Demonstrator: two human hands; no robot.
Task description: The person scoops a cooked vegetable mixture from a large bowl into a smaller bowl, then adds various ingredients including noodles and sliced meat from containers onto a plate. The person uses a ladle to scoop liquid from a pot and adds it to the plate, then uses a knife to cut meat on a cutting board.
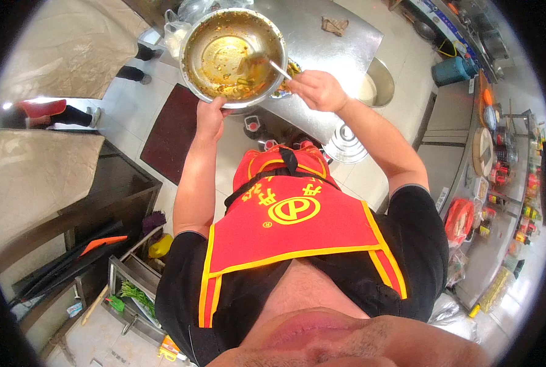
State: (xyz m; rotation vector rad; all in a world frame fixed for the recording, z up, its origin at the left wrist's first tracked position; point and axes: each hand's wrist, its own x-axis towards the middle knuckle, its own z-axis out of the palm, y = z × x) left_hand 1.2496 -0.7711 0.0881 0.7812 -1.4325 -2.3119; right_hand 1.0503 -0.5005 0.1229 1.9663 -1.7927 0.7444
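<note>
My left hand grips the near rim of a large stainless steel mixing bowl. The bowl is tilted so that its inside faces me. Oily yellow-brown sauce coats it, with bits of green vegetable low on its wall. A spoon is held by its pale handle in my right hand; its head is blurred inside the bowl. Behind the bowl's right edge, a blue-and-white patterned plate of food shows in part, the remainder hidden by the bowl and my hand.
A folded brown cloth lies on the steel table. Beside the table stands a deep metal pot, with a round metal lid nearer me. A dark red mat covers floor at left. Another person is beyond the hanging sheets.
</note>
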